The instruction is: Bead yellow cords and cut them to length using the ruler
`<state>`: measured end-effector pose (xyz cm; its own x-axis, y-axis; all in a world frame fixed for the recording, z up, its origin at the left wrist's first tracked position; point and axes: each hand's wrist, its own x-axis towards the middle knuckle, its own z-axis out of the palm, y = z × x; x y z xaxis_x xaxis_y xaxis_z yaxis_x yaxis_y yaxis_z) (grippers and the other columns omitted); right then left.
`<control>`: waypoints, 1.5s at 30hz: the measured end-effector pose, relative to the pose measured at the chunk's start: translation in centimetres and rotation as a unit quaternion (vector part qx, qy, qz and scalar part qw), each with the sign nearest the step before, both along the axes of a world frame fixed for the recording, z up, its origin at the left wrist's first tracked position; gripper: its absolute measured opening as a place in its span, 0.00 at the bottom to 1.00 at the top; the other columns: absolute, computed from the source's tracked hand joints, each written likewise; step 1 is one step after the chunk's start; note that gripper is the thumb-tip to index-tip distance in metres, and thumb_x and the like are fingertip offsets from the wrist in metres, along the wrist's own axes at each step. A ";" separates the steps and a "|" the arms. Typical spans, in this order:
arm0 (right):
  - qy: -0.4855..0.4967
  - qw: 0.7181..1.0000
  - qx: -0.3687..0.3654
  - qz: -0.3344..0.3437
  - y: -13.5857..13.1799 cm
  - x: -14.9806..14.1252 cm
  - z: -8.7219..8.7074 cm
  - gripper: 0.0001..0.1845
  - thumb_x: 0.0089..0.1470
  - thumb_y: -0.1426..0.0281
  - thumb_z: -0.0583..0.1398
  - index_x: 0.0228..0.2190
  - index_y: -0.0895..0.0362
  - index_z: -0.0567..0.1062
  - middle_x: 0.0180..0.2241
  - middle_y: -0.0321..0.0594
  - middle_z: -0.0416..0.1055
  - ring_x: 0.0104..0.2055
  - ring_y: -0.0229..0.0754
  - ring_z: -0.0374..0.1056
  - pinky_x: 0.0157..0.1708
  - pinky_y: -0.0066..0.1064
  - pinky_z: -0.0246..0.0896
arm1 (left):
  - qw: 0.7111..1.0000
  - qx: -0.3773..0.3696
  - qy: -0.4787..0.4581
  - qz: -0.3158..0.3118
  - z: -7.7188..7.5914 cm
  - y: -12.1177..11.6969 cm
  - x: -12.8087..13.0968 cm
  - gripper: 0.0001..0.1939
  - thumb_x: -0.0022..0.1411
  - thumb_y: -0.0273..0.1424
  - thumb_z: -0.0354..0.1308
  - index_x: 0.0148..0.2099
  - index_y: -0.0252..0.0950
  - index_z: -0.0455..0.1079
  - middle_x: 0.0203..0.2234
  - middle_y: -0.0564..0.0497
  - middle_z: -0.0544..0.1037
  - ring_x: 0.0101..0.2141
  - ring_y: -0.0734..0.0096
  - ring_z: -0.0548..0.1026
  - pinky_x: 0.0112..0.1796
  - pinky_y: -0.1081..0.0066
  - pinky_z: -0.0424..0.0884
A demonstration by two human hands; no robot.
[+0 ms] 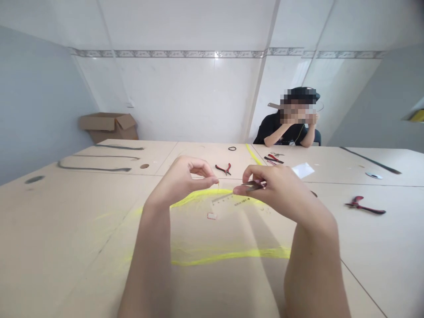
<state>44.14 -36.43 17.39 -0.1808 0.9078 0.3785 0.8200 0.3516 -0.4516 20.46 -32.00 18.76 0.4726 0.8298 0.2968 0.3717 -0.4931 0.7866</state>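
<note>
My left hand (195,179) is raised over the table, thumb and forefinger pinched on a short, thin yellowish strand (218,186). To its right, my right hand (271,187) is closed around a small silver metal tool (253,186) with a narrow tip pointing left; its exact kind is hard to make out. The tool's tip and the strand are apart. Below both hands, a bundle of bright yellow thread (198,193) curves across the table, and another length of yellow thread (232,255) lies nearer me. A clear ruler (222,198) and a small red-edged white label (212,216) lie between them.
Red-and-black pliers (223,169) lie beyond my hands, with more pliers (366,206) at right. Grey cord bundles (96,168) lie at left, another dark bundle (371,160) at far right. A person (281,130) sits opposite. A cardboard box (107,126) stands behind the table.
</note>
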 end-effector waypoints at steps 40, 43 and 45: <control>0.012 0.986 0.153 -0.069 -0.3 1.2 -0.2 0.26 0.52 0.44 0.66 0.27 0.54 0.73 0.23 0.37 0.72 0.26 0.41 0.65 0.29 0.33 0.53 | 0.985 -0.100 -0.127 -0.060 -0.3 -0.6 -0.1 0.07 0.56 0.29 0.70 0.28 0.35 0.77 0.27 0.50 0.83 0.34 0.68 0.82 0.36 0.73 0.77; 0.013 0.984 0.163 -0.071 -0.3 1.2 -0.3 0.26 0.52 0.43 0.66 0.28 0.54 0.75 0.24 0.37 0.73 0.26 0.40 0.65 0.29 0.33 0.53 | 0.981 -0.111 -0.145 -0.069 -0.4 -0.6 -0.1 0.07 0.55 0.29 0.70 0.27 0.34 0.76 0.26 0.50 0.83 0.33 0.68 0.82 0.36 0.73 0.77; 0.013 0.983 0.167 -0.072 -0.2 1.2 -0.3 0.26 0.51 0.43 0.66 0.28 0.54 0.75 0.24 0.36 0.74 0.26 0.40 0.64 0.28 0.32 0.52 | 0.979 -0.120 -0.147 -0.071 -0.3 -0.7 -0.1 0.08 0.55 0.29 0.71 0.27 0.34 0.76 0.26 0.51 0.83 0.33 0.69 0.82 0.35 0.74 0.77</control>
